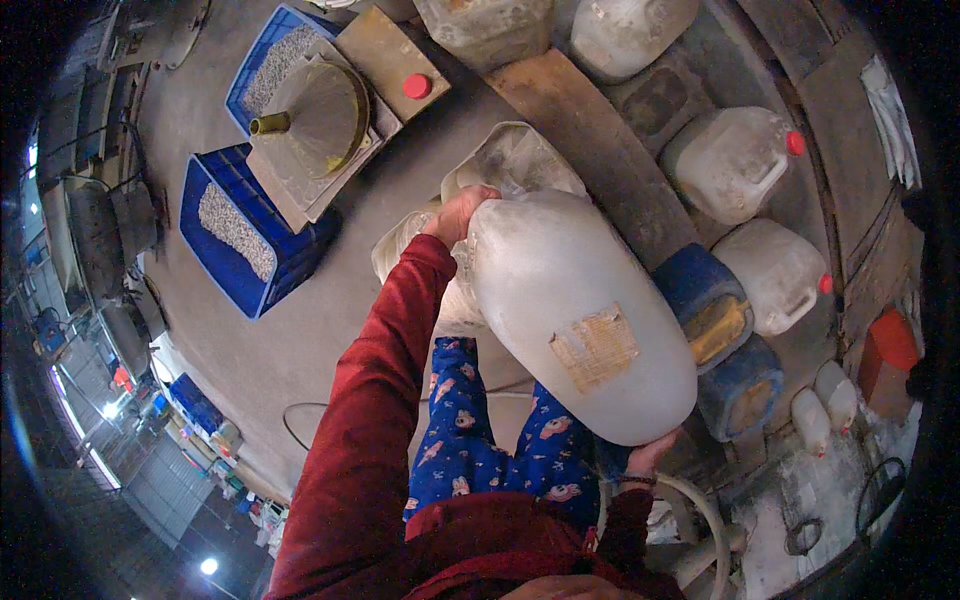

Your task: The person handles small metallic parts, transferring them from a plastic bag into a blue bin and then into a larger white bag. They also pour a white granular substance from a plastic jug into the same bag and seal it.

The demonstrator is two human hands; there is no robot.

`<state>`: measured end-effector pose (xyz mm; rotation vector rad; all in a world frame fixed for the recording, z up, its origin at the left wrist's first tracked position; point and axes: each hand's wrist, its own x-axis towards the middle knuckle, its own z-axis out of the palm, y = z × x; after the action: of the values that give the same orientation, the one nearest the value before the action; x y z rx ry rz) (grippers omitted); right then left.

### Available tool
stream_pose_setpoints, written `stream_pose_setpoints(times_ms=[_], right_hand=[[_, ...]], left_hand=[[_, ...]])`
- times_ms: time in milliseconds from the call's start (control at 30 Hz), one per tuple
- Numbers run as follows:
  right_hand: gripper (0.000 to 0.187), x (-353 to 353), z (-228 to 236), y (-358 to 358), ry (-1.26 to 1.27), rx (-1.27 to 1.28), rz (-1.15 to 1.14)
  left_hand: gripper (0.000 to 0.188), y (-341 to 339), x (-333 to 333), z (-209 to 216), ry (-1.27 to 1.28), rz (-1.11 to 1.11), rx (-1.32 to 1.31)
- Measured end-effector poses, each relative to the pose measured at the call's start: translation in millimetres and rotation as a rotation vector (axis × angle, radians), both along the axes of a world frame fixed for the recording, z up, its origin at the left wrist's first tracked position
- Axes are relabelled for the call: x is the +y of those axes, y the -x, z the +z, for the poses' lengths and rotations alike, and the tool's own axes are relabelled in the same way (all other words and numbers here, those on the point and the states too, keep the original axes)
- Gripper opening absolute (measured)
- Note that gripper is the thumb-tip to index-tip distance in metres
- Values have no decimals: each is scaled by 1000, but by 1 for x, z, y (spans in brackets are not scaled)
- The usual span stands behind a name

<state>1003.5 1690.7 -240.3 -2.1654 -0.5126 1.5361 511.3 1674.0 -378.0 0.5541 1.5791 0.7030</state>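
A large whitish plastic jug (560, 280) with a torn brownish label (593, 350) lies tilted across my front. My left hand (465, 213) is closed on its upper left end. Beneath its lower right end, my right hand (652, 455) supports the base, with most of its fingers hidden. Under and beyond the jug's upper end are an open, dirty white container (520, 155) and a second pale container (400, 240). The jug's mouth is not visible, so I cannot tell whether anything pours from it.
Blue crates (190, 230) of whitish pellets stand at left, with a large funnel (320, 115) on boards beside them. A red cap (417, 86) lies on a board. White jugs (730, 160) and blue containers (700, 290) line the right. A pale hose (715, 520) curves near my right arm.
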Motion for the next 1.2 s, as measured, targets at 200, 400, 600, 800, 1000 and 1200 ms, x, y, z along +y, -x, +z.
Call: stream_pose_setpoints(times_ms=[200, 400, 600, 800, 1000, 1200], right_hand=[[65, 2, 0, 3, -17, 3, -55], [63, 6, 5, 12, 7, 1, -80], [63, 3, 9, 15, 4, -5, -107], [62, 0, -14, -12, -94, 109, -59], [63, -3, -14, -13, -108, 144, -65], [64, 8, -1, 12, 10, 30, -167]], left_hand=[[14, 1, -1, -1, 9, 3, 3], [16, 4, -6, -12, -328, -237, 305], [11, 0, -8, -15, -443, -191, 388], [17, -1, 1, -6, 35, 161, -128], [13, 3, -2, -5, -104, -68, 94], [11, 3, -8, -17, -24, -18, 34]])
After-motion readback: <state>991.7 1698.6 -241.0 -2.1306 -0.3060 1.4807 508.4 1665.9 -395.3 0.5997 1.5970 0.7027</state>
